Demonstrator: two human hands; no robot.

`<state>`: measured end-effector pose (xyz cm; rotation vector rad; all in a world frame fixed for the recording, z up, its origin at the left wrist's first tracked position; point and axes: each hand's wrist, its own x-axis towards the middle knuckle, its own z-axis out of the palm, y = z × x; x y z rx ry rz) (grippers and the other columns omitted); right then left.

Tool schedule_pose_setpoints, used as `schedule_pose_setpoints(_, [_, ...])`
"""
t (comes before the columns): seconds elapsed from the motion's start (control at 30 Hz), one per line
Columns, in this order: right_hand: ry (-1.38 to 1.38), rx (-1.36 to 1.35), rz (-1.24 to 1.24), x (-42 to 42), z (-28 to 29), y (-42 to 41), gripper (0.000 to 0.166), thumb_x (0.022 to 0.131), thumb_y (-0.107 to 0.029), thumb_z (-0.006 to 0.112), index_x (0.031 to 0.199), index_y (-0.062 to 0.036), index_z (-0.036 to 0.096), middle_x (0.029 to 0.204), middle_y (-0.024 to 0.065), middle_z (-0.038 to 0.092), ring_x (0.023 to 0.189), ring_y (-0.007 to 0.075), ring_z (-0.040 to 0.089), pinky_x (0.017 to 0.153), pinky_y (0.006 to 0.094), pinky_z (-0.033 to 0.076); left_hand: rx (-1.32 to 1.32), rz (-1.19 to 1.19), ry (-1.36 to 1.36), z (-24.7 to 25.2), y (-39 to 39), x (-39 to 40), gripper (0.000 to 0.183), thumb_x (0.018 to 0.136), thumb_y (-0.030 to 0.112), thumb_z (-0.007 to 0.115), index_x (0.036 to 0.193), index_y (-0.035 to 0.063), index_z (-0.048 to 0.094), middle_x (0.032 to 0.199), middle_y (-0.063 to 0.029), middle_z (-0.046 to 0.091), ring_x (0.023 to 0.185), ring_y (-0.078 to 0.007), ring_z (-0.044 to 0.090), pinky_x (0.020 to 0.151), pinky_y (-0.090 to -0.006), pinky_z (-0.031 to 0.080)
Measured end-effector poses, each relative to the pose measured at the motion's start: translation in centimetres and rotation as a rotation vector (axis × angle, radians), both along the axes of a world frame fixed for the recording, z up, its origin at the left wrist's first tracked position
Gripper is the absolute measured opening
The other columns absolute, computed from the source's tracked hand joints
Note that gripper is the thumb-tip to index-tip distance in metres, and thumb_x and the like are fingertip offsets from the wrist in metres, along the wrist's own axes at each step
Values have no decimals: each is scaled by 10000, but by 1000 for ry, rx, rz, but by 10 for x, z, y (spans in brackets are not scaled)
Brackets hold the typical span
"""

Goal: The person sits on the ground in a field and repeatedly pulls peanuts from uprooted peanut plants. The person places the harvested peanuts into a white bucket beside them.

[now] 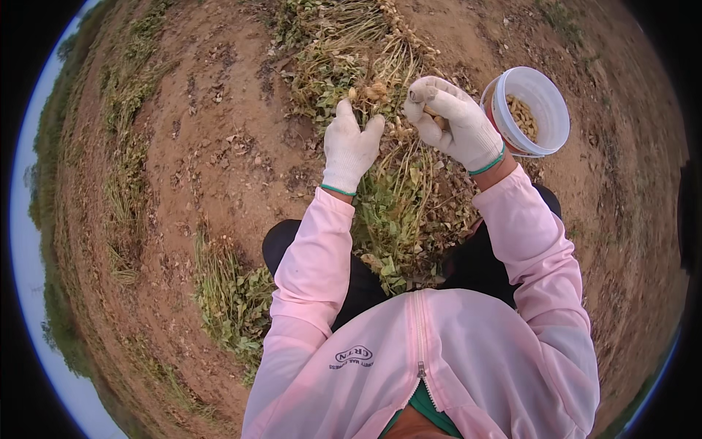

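Observation:
My right hand (455, 123), in a white knit glove with a green cuff edge, is curled around a few peanut pods (436, 117). Left of it is my left hand (351, 145), gloved the same way, with thumb and forefinger spread. Just beyond its fingertips is a cluster of peanut pods (376, 91); whether the hidden fingers grip its stems I cannot tell. Pulled peanut plants (395, 206) lie beneath both hands and between my knees. Close to the right wrist, a white plastic bucket (553, 110) holds loose peanut pods (522, 117).
A row of peanut plants (340, 33), with pods along its right side, stretches away ahead. Another heap of plants (233, 302) lies beside my left knee. Farther left, a second plant row (126, 181) runs over the bare reddish soil (219, 164).

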<state>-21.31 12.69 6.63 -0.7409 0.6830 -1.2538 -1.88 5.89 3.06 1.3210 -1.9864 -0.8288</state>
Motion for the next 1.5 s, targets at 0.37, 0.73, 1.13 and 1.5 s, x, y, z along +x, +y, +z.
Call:
schedule_pose_setpoints(0.37, [1610,-385,-322,18,5,-5,331,756,-233,678,1013,-25,659,757,106,663,711,241,679,658,354,524,-95,-193,-221,6,26,-10,517,817,277,683,1196,2,464,918,-244,658,836,-416,648,690,-488,512])
schedule_pose_setpoints(0.73, [1376,-294,-51,12,-1,16,321,803,-233,579,996,15,647,754,201,645,698,323,660,679,390,518,-289,-237,-240,-9,32,9,554,781,201,725,1272,82,498,1069,-140,667,935,-356,648,775,-436,516])
schedule_pose_setpoints(1.13, [1590,-201,-567,-106,41,54,314,863,-267,595,1057,-26,647,841,121,674,755,184,635,726,308,498,-556,293,-887,20,-43,166,604,768,246,740,1306,168,477,1051,-86,644,966,-298,626,796,-444,499])
schedule_pose_setpoints(1.5, [989,-5,-1027,-162,69,77,128,859,-213,635,873,-86,651,681,-19,570,569,87,513,502,275,420,494,-196,-605,-94,46,35,1065,700,602,726,1496,72,256,1489,-206,374,1384,-316,360,1117,-445,302])
